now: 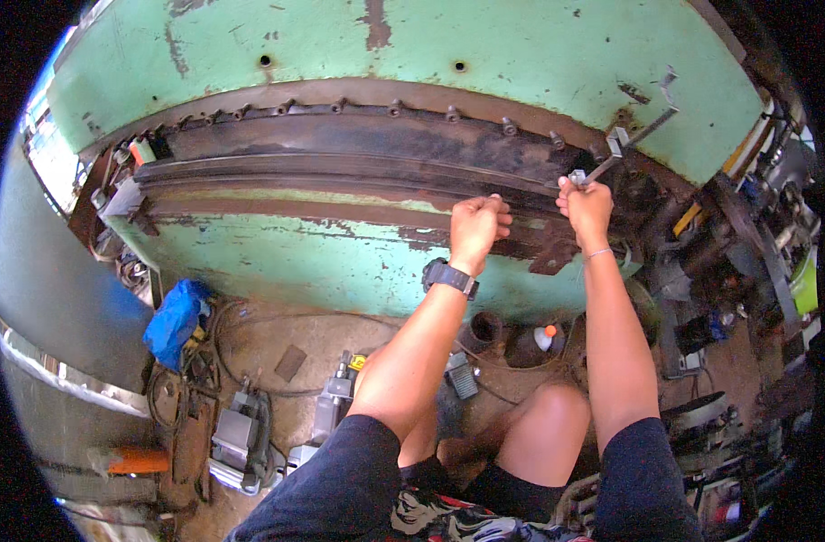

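In front of me is a green press brake (376, 54) with a long dark die (340, 170) running across it under a row of bolts. My right hand (589, 212) pinches the lower end of a bent grey metal strip (650, 126), which rises to the right past the die's right end in several angled bends. Curled closed, my left hand (478, 233) is just in front of the die, left of the right hand. Its fingertips are turned away, so anything inside them is hidden. A dark watch (448, 277) is on my left wrist.
Grey foot pedals (239, 432) and cables lie on the floor below. A blue bag (176, 322) hangs at left near a grey metal sheet (60, 271). An orange-capped bottle (545, 337) stands below the machine. Cluttered metal parts (783, 208) crowd the right side.
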A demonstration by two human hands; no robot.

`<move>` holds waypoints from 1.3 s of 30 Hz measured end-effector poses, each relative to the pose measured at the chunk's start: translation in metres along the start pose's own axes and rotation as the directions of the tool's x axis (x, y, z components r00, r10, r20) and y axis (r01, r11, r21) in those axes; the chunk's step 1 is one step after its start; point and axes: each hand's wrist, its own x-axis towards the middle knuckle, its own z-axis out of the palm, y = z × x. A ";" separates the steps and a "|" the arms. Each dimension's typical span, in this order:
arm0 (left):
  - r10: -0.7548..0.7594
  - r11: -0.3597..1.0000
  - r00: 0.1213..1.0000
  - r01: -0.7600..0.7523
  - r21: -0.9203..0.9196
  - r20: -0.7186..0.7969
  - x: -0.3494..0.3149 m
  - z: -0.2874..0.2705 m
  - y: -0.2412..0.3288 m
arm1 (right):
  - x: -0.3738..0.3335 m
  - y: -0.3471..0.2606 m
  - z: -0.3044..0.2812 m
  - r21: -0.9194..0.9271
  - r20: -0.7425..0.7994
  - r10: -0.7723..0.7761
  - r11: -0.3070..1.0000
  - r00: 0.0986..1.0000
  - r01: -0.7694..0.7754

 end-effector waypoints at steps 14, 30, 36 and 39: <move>-0.065 0.991 0.991 0.050 0.126 0.116 0.010 0.031 -0.022 | -0.008 0.044 -0.064 -0.246 -0.013 -0.209 0.949 0.978 0.200; -0.133 0.951 0.933 0.024 0.309 0.336 0.007 0.051 -0.059 | -0.028 0.031 -0.136 0.126 0.234 0.117 0.981 0.965 -0.150; -0.362 0.925 0.807 0.373 0.073 0.466 -0.006 0.057 -0.064 | -0.068 0.044 -0.137 0.464 0.307 0.313 0.776 0.899 -0.428; -0.374 0.862 0.703 0.504 -0.052 0.606 -0.011 0.059 -0.063 | -0.084 0.068 -0.135 0.645 0.389 0.408 0.519 0.826 -0.561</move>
